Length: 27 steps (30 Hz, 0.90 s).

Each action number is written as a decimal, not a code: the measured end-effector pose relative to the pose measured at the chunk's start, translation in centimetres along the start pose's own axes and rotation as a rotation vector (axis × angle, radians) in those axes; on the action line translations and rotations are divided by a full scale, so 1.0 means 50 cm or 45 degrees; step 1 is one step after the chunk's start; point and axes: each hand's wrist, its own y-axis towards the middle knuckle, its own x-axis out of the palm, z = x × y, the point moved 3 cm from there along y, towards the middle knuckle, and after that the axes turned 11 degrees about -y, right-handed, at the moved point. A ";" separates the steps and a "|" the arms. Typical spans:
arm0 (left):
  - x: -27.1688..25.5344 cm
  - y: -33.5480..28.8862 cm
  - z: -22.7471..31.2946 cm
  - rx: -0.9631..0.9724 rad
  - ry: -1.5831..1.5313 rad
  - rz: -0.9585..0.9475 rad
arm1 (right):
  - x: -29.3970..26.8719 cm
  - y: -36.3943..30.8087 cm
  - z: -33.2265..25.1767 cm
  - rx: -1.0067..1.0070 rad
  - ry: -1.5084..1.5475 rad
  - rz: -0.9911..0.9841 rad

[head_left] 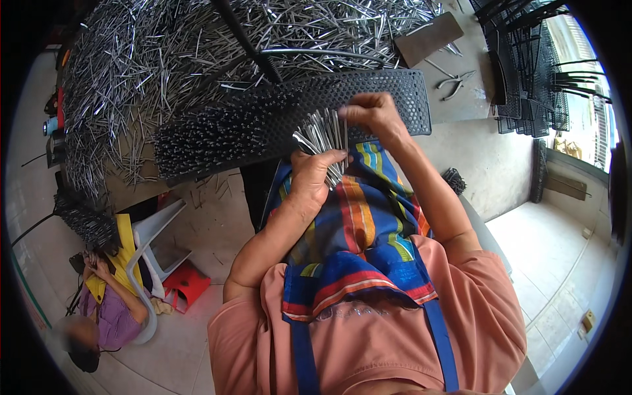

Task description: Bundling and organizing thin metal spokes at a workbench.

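Observation:
My left hand (311,176) is closed around a fanned bundle of thin silvery metal rods (320,131), held above my lap. The fingers of my right hand (376,117) are pinched at the upper end of one rod (345,135) on the bundle's right side. Just beyond both hands lies a long black perforated rack (401,92). Its left part is densely filled with upright dark rods (210,135), while holes show bare at its right end.
A large heap of loose metal rods (158,66) covers the table behind the rack. Pliers (455,84) and a brown plate (429,39) lie at the right. Black mesh racks (526,72) stand far right. At left, a co-worker (112,309) sits by a plastic chair (141,263) and red bag (187,286).

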 end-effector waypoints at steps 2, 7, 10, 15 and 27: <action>0.021 -0.002 0.003 0.011 0.070 -0.088 | 0.013 -0.012 0.035 0.039 0.174 -0.038; 0.030 -0.008 -0.008 0.050 0.019 0.007 | 0.002 -0.017 0.052 0.058 0.398 -0.198; 0.013 0.000 -0.008 0.105 0.024 0.117 | -0.021 -0.018 0.050 0.087 0.350 0.043; 0.026 -0.010 0.004 -0.039 0.145 0.128 | -0.060 0.003 0.015 -0.333 0.484 0.604; 0.033 -0.001 0.004 -0.011 0.167 0.116 | -0.045 0.045 -0.029 -0.931 -0.376 0.854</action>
